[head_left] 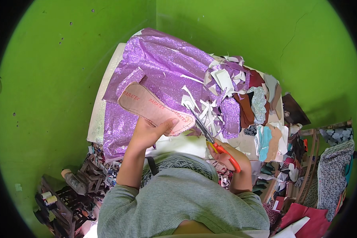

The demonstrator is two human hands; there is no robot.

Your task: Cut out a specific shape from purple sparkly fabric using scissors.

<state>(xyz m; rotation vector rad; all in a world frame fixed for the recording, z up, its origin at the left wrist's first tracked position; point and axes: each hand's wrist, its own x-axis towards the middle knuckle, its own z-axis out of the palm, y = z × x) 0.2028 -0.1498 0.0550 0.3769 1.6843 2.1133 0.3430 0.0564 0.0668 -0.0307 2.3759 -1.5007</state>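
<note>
My left hand (152, 131) grips a pink insole-shaped piece (146, 104) with red print, thumb on top near its right end. A drawn outline runs along the inside of its edge. In my right hand (226, 152) is a pair of scissors (211, 137) with red-orange and yellow handles. Its blades point up and left, against the right end of the pink piece. Whether the blades are parted I cannot tell. Beneath lies a large sheet of glittery purple material (166, 55), with white offcuts (210, 115) scattered just beyond the scissors.
Right of the purple sheet lie a silvery glitter piece (259, 104), brown pieces (244, 109) and turquoise pieces (264, 142). At lower left a clear bottle (74, 182) and thread spools (49, 198) rest on a dark wooden rack. Green walls (234, 23) stand close behind the table.
</note>
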